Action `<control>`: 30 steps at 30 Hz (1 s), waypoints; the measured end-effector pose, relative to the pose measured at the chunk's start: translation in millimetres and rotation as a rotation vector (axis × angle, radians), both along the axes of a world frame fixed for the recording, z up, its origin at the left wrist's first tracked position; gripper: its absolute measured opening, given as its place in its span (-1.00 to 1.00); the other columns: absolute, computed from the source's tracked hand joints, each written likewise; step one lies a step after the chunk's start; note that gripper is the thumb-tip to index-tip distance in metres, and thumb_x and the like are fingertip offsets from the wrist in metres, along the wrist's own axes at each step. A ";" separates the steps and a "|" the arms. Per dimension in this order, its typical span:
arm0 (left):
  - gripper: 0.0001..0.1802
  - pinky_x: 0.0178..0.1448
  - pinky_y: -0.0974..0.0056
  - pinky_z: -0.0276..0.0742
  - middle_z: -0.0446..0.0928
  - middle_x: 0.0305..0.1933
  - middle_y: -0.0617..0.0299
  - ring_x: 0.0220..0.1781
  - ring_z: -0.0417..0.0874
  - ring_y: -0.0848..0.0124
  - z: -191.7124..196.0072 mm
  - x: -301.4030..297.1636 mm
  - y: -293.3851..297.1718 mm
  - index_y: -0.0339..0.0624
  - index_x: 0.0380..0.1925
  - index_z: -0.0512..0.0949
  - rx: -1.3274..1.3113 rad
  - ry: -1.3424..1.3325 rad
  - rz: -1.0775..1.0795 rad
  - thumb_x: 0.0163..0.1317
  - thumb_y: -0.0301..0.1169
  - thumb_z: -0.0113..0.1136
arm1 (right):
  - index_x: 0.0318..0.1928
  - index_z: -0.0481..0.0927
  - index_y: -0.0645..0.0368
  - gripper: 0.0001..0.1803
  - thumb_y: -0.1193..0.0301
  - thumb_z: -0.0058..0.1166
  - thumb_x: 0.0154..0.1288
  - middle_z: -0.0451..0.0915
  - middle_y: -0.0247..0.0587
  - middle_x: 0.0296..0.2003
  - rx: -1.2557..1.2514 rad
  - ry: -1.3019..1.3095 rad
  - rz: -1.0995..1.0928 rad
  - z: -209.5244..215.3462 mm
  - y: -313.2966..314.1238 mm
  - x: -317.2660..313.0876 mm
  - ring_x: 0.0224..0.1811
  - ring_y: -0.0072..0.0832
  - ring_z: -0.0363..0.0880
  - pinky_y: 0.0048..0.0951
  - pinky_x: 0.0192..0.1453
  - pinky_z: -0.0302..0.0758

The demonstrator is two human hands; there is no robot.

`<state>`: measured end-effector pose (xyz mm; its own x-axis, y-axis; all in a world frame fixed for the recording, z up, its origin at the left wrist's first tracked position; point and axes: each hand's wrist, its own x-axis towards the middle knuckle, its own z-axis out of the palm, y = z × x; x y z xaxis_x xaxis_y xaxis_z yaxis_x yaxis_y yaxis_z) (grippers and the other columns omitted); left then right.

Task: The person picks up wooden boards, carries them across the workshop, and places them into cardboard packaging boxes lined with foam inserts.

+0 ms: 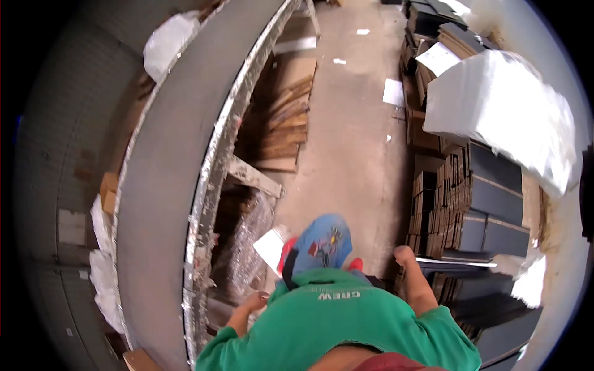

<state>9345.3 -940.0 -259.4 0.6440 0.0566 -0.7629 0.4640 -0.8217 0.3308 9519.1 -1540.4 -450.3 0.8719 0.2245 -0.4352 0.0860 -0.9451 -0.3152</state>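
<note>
My right hand (404, 255) hangs out in front on the right, beside stacks of dark flat boards (473, 222). It looks rounded, and its fingers are too small and blurred to make out. On the left, my left hand (255, 301) is low against my side, near a heap of clear plastic wrap (247, 247) under the conveyor. Its fingers are mostly turned out of sight. Nothing can be seen held in either hand. A white sheet (268, 250) lies by my feet.
A long grey conveyor belt (164, 161) with a worn metal edge runs along my left. Brown cardboard pieces (288, 133) lie beneath it. Along the right, a large white plastic-wrapped bundle (495, 105) tops the stacks. Paper scraps (392, 92) dot the concrete aisle (349, 130).
</note>
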 end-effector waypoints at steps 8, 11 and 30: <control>-0.37 0.08 0.19 0.37 0.50 -0.10 0.04 -0.04 0.50 0.12 -37.6 261.1 -17.3 -0.13 -0.15 0.51 0.116 0.322 -0.162 -0.12 0.10 0.17 | -0.34 0.56 0.22 -0.84 0.46 0.02 0.02 0.53 -0.27 -0.57 0.447 0.287 -0.689 41.3 -14.4 168.4 -0.61 -0.56 0.43 -0.51 -0.50 0.39; -0.41 0.09 0.14 0.34 0.47 -0.06 -0.02 -0.01 0.46 0.09 -95.3 389.3 12.7 -0.14 -0.12 0.49 0.145 0.127 -0.284 -0.05 0.06 0.10 | -0.21 0.56 0.24 -0.70 0.47 0.03 -0.05 0.60 -0.08 -0.36 0.181 0.500 -0.750 80.2 -21.2 236.2 -0.32 -0.31 0.58 -0.41 -0.23 0.47; -0.60 -0.04 0.05 0.38 0.49 -0.19 -0.09 -0.12 0.48 -0.01 -37.8 1085.3 -247.8 -0.16 -0.22 0.48 -0.130 -0.265 -0.301 0.10 -0.10 -0.05 | -0.45 0.59 0.12 -0.88 0.39 0.07 -0.04 0.54 -0.28 -0.62 0.394 0.468 -0.953 91.8 -137.9 856.5 -0.62 -0.47 0.51 -0.38 -0.56 0.46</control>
